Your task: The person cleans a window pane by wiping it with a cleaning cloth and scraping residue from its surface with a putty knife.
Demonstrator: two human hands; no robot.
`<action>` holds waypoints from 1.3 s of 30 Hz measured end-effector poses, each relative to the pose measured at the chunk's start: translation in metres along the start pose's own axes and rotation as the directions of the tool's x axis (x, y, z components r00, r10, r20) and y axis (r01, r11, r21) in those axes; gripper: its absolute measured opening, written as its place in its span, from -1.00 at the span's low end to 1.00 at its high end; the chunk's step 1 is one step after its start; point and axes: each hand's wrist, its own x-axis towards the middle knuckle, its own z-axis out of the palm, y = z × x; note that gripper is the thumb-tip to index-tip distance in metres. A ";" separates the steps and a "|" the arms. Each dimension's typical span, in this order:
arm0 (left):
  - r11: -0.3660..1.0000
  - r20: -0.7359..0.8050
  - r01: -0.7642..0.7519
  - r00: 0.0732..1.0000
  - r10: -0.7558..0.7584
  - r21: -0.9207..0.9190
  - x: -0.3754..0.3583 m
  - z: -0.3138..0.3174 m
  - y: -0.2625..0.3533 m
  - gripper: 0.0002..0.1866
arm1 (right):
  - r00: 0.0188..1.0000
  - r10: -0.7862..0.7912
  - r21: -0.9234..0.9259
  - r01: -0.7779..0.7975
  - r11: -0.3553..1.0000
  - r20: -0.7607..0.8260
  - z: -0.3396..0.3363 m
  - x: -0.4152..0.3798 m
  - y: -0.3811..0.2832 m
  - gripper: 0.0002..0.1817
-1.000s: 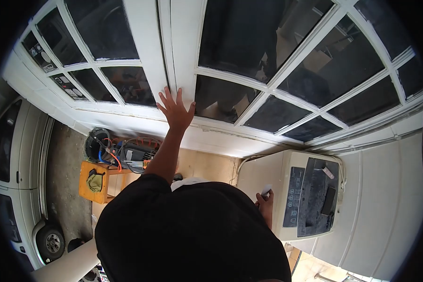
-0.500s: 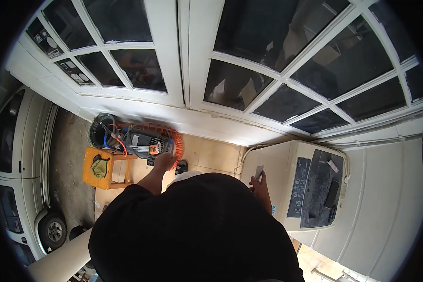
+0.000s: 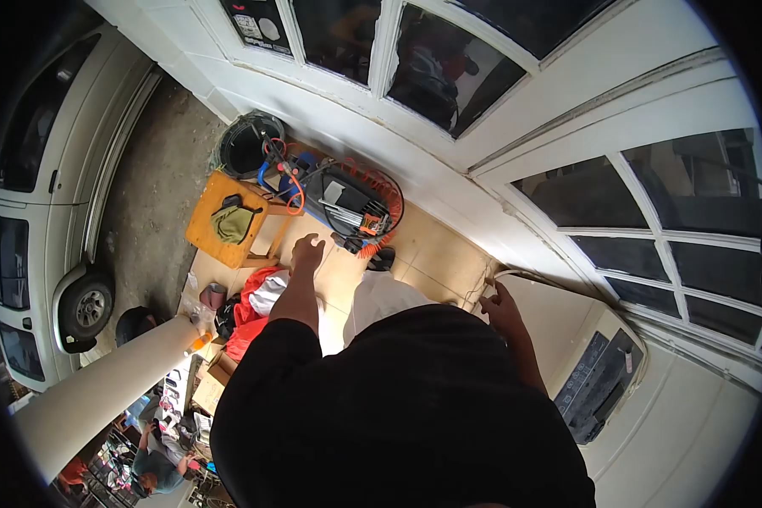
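Note:
My left hand (image 3: 307, 252) is in front of me with its fingers loosely apart and nothing visible in it. Nearest to it are the wooden stool (image 3: 212, 220) and the dark air compressor (image 3: 339, 199) with its coiled orange hose (image 3: 389, 190). My right hand (image 3: 504, 311) is beside the washing machine (image 3: 550, 317), its fingers bent toward each other. Whatever lies between them is too small or too edge-on to make out. A set of hex keys (image 3: 343, 213) with an orange holder lies on the compressor.
A green cap-like cloth item (image 3: 231, 222) lies on the stool, with a black bucket (image 3: 244, 151) behind. Red and white cloth (image 3: 258, 305) is at left, near a pillar (image 3: 110, 398). A van (image 3: 51, 195) stands beyond. Another person (image 3: 157, 466) is at lower left.
My view has swung toward the left, bringing the pillar, cloth and another person into sight. The small grey flat piece seen in my right hand before no longer shows. My left hand's fingers have spread.

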 end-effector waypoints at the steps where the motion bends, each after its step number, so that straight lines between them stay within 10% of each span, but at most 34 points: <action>1: 0.997 0.008 0.059 0.998 -0.059 0.055 0.011 -0.015 -0.011 -0.53 | 1.000 0.015 0.009 -0.015 1.000 -0.016 0.008 0.005 0.009 -0.34; 5: 0.868 -0.005 0.428 0.898 -0.441 0.254 0.059 -0.080 -0.035 -0.41 | 0.988 0.015 -0.317 -0.063 0.946 -0.151 0.013 -0.008 0.031 -0.39; 12: 0.760 0.135 0.460 0.809 -0.572 0.460 0.151 -0.102 -0.106 -0.46 | 0.880 0.370 -0.425 -0.469 0.775 -0.296 -0.011 -0.063 0.095 -0.44; 13: 0.907 0.438 0.247 0.811 -0.387 0.342 0.204 -0.073 -0.187 -0.43 | 0.882 0.365 -0.478 -0.470 0.742 -0.299 -0.014 -0.067 0.099 -0.44; 16: 0.868 0.127 0.222 0.943 -0.306 0.444 0.158 -0.072 -0.136 -0.49 | 0.879 0.370 -0.550 -0.477 0.685 -0.302 -0.021 -0.059 0.094 -0.44; 17: 0.818 -0.102 0.329 0.942 -0.321 0.472 0.149 -0.074 -0.116 -0.51 | 0.879 0.378 -0.565 -0.476 0.674 -0.289 -0.021 -0.053 0.090 -0.43; 21: 0.877 -0.110 0.432 0.902 -0.417 0.213 0.161 -0.071 -0.143 -0.56 | 0.889 0.345 -0.508 -0.455 0.732 -0.300 -0.018 -0.023 0.069 -0.44; 24: 0.883 -0.532 0.400 0.817 -0.223 0.245 0.147 -0.073 -0.138 -0.54 | 0.922 0.295 -0.552 -0.386 0.739 -0.251 -0.015 -0.007 0.067 -0.45; 31: 0.730 -0.175 0.659 0.752 -0.636 0.180 0.143 -0.093 -0.119 -0.58 | 0.953 0.248 -0.579 -0.302 0.758 -0.172 -0.010 0.008 0.069 -0.48; 35: 0.854 -0.279 0.513 0.835 -0.475 0.083 0.121 -0.093 -0.148 -0.60 | 0.976 0.189 -0.619 -0.213 0.756 -0.106 -0.023 0.019 0.083 -0.50; 39: 0.626 -0.519 -0.039 0.600 -0.608 -0.779 0.076 -0.086 -0.189 -0.50 | 0.989 0.104 -0.582 -0.146 0.800 -0.104 -0.032 0.030 0.092 -0.52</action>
